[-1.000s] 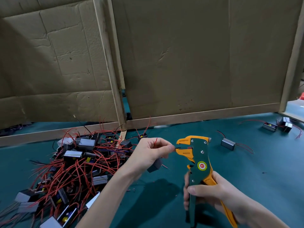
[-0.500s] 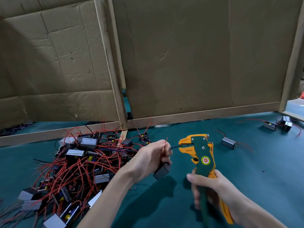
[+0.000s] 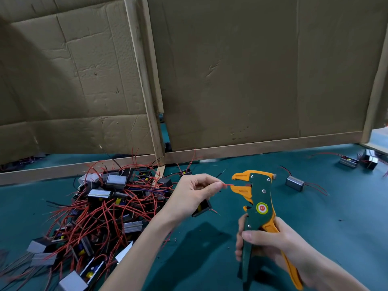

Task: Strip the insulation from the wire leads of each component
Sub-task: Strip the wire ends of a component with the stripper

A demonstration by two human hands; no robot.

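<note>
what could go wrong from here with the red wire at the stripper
The red wire only just reaches the open mouth of the stripper, so a squeeze may strip too little. The left hand pinches it close to the mouth; fingers could get nipped. The dangling component might tug the wire askew.

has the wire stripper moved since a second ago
No, not noticeably: the wire stripper sits the same gap left of the lone component on the mat as before, upright in the right hand.
</note>
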